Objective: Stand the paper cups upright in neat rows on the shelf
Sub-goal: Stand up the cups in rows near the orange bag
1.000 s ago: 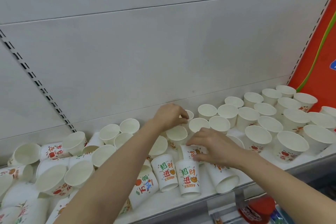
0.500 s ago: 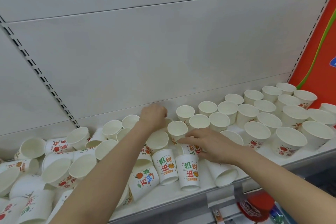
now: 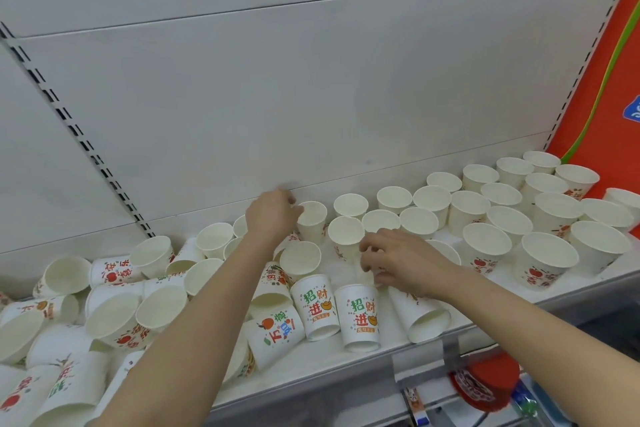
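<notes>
Many white paper cups with printed fruit and characters cover the white shelf (image 3: 346, 366). Upright cups (image 3: 486, 244) stand in rows across the right half. Toppled cups (image 3: 114, 317) lie piled on the left and in the front middle. My left hand (image 3: 273, 217) reaches to the back wall and grips an upright cup (image 3: 314, 220) by its rim and side, at the left end of the back row. My right hand (image 3: 398, 262) has curled fingers pinching a cup lying on its side (image 3: 363, 274), just behind two printed cups (image 3: 360, 317) that also lie flat.
A grey back panel with a slotted upright strip (image 3: 79, 135) rises behind the shelf. A red side panel (image 3: 606, 80) closes the right end. Below the shelf's front edge sits a red round item (image 3: 485, 386) beside price-tag holders.
My left hand has moved left along the back wall, and a cup now stands upright in its grip there. My right hand has stayed over the lying cups, fingers curling tighter.
</notes>
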`<action>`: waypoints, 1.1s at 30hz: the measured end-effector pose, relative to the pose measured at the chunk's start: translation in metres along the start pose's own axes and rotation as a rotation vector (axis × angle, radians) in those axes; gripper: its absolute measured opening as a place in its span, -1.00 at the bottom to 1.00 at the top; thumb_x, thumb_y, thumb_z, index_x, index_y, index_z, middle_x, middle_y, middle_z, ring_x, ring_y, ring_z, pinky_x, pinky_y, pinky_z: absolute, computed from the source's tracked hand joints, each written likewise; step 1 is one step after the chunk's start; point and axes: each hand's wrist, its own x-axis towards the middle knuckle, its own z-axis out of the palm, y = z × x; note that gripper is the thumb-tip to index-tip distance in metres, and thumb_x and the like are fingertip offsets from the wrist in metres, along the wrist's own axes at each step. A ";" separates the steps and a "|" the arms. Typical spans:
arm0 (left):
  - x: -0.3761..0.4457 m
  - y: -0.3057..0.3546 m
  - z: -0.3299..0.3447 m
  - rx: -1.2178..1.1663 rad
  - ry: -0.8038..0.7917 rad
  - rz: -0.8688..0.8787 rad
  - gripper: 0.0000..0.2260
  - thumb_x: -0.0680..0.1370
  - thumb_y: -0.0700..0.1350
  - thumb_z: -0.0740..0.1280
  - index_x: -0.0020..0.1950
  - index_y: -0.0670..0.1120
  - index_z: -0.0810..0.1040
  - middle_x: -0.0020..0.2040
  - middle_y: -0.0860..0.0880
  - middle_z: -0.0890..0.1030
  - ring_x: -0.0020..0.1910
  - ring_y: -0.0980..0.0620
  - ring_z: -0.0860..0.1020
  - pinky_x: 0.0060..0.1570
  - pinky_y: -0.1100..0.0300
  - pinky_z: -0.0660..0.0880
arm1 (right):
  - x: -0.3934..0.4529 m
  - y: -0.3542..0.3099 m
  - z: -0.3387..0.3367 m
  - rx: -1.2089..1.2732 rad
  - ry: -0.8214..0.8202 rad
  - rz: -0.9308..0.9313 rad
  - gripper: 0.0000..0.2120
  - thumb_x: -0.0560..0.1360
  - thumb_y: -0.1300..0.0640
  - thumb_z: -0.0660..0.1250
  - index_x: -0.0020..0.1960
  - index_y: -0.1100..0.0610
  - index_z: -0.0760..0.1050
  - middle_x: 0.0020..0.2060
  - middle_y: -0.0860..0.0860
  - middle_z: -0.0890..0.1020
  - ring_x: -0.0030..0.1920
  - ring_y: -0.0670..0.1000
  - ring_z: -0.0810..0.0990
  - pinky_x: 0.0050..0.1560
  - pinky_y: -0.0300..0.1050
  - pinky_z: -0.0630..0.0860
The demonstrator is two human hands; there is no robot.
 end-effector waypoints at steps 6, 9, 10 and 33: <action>-0.063 0.021 -0.016 -0.186 -0.033 0.228 -0.83 0.51 0.04 0.37 0.07 0.12 0.65 0.03 0.17 0.66 -0.06 0.14 0.59 -0.03 0.12 0.55 | 0.007 0.007 -0.005 -0.140 0.038 -0.175 -0.82 0.32 0.18 0.45 -0.29 0.02 0.45 -0.21 -0.10 0.56 -0.19 0.01 0.39 -0.33 -0.14 0.30; -0.092 0.033 -0.021 -0.200 -0.191 0.340 -0.84 0.50 0.07 0.39 0.06 0.14 0.66 0.02 0.19 0.65 -0.14 0.22 0.54 -0.03 0.17 0.52 | 0.011 0.011 -0.014 -0.152 0.086 -0.208 -0.84 0.39 0.16 0.42 -0.29 0.03 0.45 -0.34 -0.10 0.51 -0.23 0.02 0.39 -0.33 -0.15 0.25; -0.099 0.036 -0.021 -0.191 -0.247 0.369 -0.82 0.49 0.08 0.40 0.08 0.13 0.65 0.03 0.18 0.64 -0.14 0.22 0.53 -0.02 0.18 0.51 | 0.012 0.012 -0.018 -0.145 0.110 -0.197 -0.84 0.39 0.16 0.43 -0.28 0.04 0.45 -0.37 -0.09 0.50 -0.24 0.02 0.40 -0.33 -0.17 0.20; -0.139 0.038 0.011 -0.014 -0.033 0.638 -0.91 0.48 0.06 0.40 -0.13 0.08 0.65 -0.16 0.12 0.61 -0.06 0.06 0.50 -0.24 0.16 0.43 | -0.118 0.000 -0.014 0.017 0.449 0.611 -0.71 0.30 0.33 0.52 -0.03 0.08 0.65 -0.15 -0.07 0.67 -0.12 0.07 0.50 -0.27 -0.14 0.46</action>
